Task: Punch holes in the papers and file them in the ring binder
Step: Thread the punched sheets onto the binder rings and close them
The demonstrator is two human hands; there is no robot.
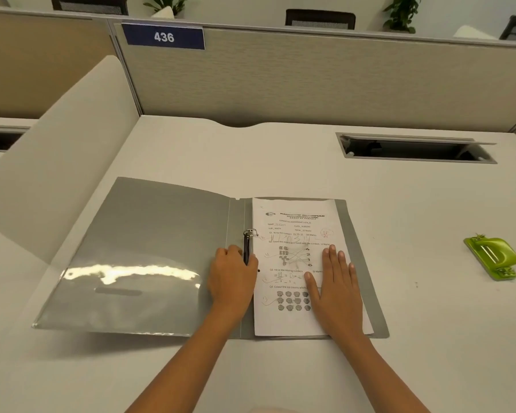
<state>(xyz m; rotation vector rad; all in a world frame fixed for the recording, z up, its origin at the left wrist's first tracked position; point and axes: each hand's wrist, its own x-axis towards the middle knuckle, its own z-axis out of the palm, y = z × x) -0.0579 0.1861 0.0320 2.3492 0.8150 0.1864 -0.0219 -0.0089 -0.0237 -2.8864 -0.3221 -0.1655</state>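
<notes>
While the grey ring binder [149, 234] lies open on the pale bench [280, 162], the printed papers [292, 323] are seen resting on its 3 o'clock half, their edge just beside the metal ring mechanism [248, 238] on the spine. The left hand [233, 275] is curled round that mechanism, and one ring shows above the knuckles. The right hand [337, 281] is laid flat on the papers, fingers straight. A glossy clear pocket [125, 293] is carried inside the 9 o'clock cover. A green hole punch [493, 257] is set at 3 o'clock from the binder, well apart. At 1 o'clock a rectangular cable slot [414, 149] is cut into the bench. A woven partition [310, 79] stands at 12 o'clock, with a blue plate [164, 37] marked 436 at 11 o'clock.
</notes>
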